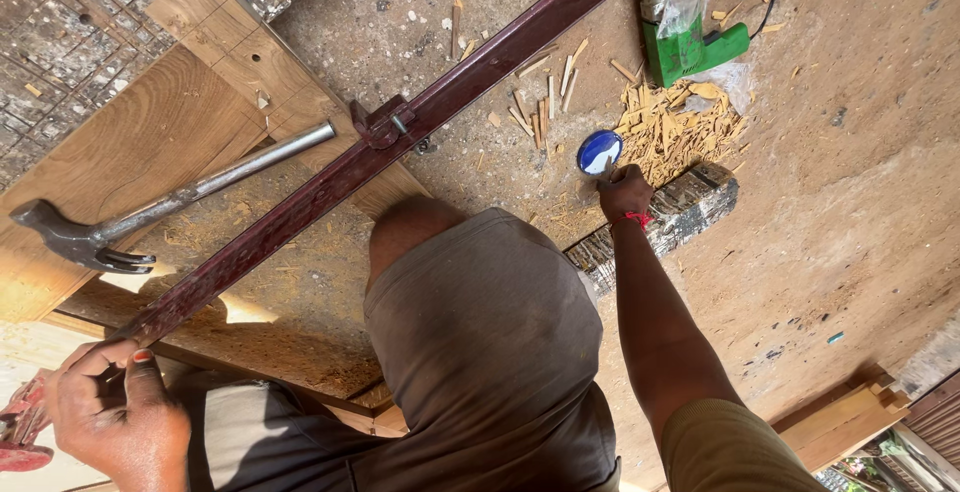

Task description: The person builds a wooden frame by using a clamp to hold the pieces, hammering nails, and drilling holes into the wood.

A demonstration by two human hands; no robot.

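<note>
My left hand is closed around the near end of a long dark red bar clamp, next to its red handle. The clamp runs diagonally over a wooden board up to the top of the view. My right hand, with a red thread at the wrist, reaches out across the ground. Its curled fingers pinch the near rim of a small round blue tin. My bent knee in grey shorts fills the middle between the two arms.
A steel claw hammer lies on the board beside the clamp. A green power drill lies beyond a pile of wood chips. A rough wood block sits under my right wrist. Timber pieces lie at lower right.
</note>
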